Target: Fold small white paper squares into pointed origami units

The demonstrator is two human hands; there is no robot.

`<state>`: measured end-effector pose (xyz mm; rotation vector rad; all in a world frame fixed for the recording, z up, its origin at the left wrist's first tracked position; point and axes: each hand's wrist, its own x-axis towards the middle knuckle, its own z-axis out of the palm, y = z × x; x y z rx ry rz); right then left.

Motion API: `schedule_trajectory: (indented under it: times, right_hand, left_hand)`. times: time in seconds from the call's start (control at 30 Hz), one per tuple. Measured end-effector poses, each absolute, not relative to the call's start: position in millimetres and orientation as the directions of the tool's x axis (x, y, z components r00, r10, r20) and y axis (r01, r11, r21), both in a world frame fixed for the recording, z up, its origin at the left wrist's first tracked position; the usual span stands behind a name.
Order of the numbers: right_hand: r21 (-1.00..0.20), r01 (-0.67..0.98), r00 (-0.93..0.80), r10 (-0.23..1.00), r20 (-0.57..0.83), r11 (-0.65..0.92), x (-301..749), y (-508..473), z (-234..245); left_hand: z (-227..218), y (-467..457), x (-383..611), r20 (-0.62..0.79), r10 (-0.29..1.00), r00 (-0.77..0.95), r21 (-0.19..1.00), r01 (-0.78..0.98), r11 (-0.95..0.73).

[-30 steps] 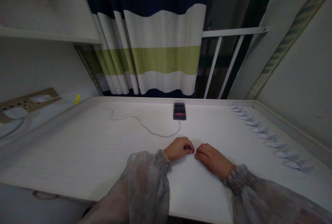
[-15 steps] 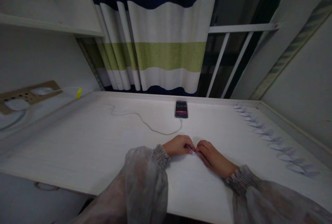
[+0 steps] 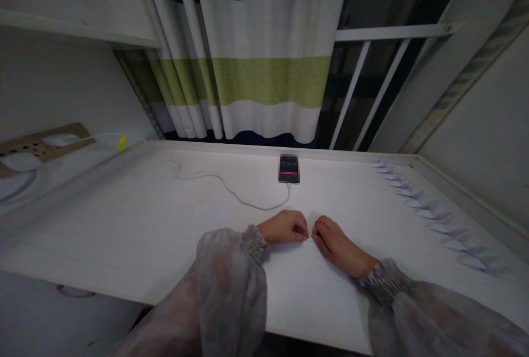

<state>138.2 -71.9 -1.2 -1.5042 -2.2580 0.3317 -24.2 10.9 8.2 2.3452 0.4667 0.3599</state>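
Note:
Low over the white desk, my left hand [image 3: 286, 226] and my right hand [image 3: 339, 247] face each other with fingertips almost meeting. Both are closed in a pinch on a small piece of white paper [image 3: 309, 239], of which only a thin strip shows between the fingers. Its full shape is hidden by my hands. To the right, a slanting row of several folded white paper pieces [image 3: 427, 212], pointed like paper cranes, stands on the desk.
A phone [image 3: 289, 168] with a blurred screen lies by the desk's back edge, with a white cable [image 3: 231, 194] running left from it. A power strip [image 3: 41, 153] with plugs is on the left wall. A striped curtain [image 3: 268, 81] hangs behind the white desk [image 3: 124, 225].
My fingertips have moved slightly apart, and a strip of paper now shows between them. The whole view has shifted a little, so the desk sits higher in the picture.

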Motion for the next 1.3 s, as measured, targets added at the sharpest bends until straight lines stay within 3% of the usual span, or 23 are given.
schedule_trajectory:
  times: [0.27,0.63,0.97,1.3]
  right_hand:
    - [-0.443,0.797,-0.336,0.911,0.237,0.409,140,-69,-6]
    - [-0.393,0.832,-0.323,0.919,0.227,0.390,139,-70,-10]
    - [-0.372,0.872,-0.257,0.944,0.208,0.319,134,-69,-9]
    - [-0.314,0.897,-0.241,0.940,0.243,0.311,134,-68,-15]
  left_hand:
    - [8,11,-24,0.113,0.447,0.887,0.705,0.245,-0.666]
    - [9,8,-21,0.063,0.498,0.865,0.719,0.306,-0.624]
    - [12,2,-16,0.046,0.548,0.835,0.637,0.399,-0.660]
    - [11,1,-17,0.023,0.586,0.810,0.691,0.411,-0.595]
